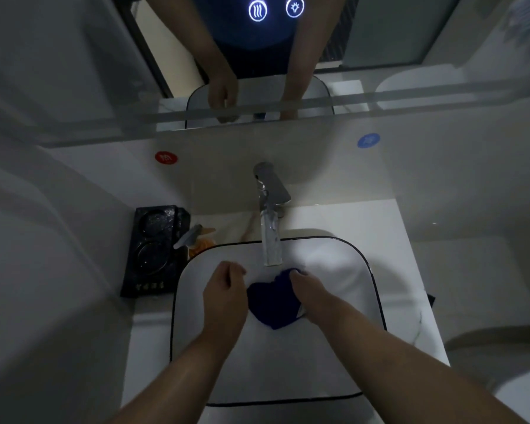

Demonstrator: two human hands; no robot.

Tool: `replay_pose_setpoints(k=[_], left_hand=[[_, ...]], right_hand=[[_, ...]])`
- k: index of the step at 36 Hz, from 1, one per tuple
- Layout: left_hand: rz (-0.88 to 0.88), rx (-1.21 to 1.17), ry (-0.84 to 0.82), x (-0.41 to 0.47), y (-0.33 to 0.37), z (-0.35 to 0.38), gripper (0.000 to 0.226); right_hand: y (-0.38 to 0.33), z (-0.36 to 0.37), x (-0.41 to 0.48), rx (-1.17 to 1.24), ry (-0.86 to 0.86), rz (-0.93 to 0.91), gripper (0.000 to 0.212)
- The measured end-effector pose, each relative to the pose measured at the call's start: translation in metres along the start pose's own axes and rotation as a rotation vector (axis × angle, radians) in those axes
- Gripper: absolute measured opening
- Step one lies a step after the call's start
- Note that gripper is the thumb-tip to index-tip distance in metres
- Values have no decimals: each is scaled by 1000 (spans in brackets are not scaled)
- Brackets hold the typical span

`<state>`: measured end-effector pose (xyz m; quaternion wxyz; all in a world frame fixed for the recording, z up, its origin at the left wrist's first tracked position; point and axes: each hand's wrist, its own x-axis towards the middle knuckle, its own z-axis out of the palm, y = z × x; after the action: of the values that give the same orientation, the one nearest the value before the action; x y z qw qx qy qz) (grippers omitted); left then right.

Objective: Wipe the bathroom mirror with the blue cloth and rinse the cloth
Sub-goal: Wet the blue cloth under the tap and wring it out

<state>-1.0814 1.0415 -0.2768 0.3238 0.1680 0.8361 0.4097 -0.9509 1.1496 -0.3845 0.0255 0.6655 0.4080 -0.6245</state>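
Observation:
The blue cloth (271, 302) hangs bunched over the white basin (334, 264), just below the spout of the chrome faucet (271, 228). My right hand (308, 290) grips the cloth's right side with curled fingers. My left hand (225, 292) is at the cloth's left edge with fingers curled; its hold on the fabric cannot be made out. The mirror (288, 56) fills the wall above and shows both arms reflected. Whether water runs from the faucet cannot be told.
A black tray (153, 249) with round recesses sits left of the basin, with an orange pump bottle (198, 240) beside it. A red sticker (166, 157) and a blue sticker (368, 140) are on the backsplash. Two lit touch icons (276, 9) glow on the mirror.

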Motion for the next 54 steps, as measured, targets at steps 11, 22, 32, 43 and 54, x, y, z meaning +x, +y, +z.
replay_pose_setpoints(k=[11, 22, 32, 43, 54], left_hand=[[230, 8, -131, 37, 97, 1, 21], [-130, -51, -457, 50, 167, 15, 23], [-57, -155, -389, 50, 154, 19, 26], [-68, -244, -357, 48, 146, 23, 33], [35, -17, -122, 68, 129, -14, 30]], right_hand=[[14, 2, 15, 78, -75, 75, 32], [4, 1, 9, -4, -92, 76, 37], [8, 1, 9, 186, -87, 104, 21], [2, -1, 3, 115, -114, 117, 25], [0, -3, -1, 87, -127, 108, 24]])
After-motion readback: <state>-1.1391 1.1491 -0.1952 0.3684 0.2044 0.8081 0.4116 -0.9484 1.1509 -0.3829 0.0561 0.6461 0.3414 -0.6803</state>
